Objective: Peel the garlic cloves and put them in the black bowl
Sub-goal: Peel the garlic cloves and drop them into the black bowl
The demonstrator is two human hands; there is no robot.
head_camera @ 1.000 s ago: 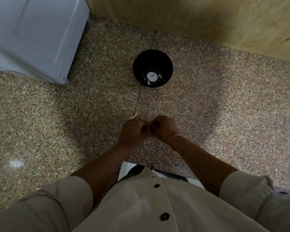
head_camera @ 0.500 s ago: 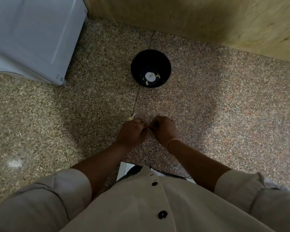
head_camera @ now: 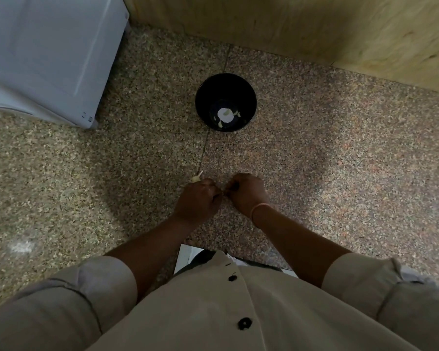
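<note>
The black bowl (head_camera: 226, 84) stands on the speckled stone counter, with a few pale peeled cloves (head_camera: 224, 115) at its bottom. Well in front of it, my left hand (head_camera: 197, 198) and my right hand (head_camera: 247, 192) are held close together, fingers curled inward. Between their fingertips they pinch a small garlic clove, which the fingers almost hide. A pale garlic piece with a thin stalk (head_camera: 196, 178) sticks out just beyond my left hand's knuckles; whether the hand holds it is unclear.
A large white appliance (head_camera: 48, 54) fills the back left corner. A wooden wall (head_camera: 314, 29) runs along the back. A seam (head_camera: 204, 153) crosses the counter from the bowl toward my hands. My beige shirt covers the lower view.
Both hands have stayed together at the same spot with small finger movements. The view has shifted slightly; the bowl has not moved.
</note>
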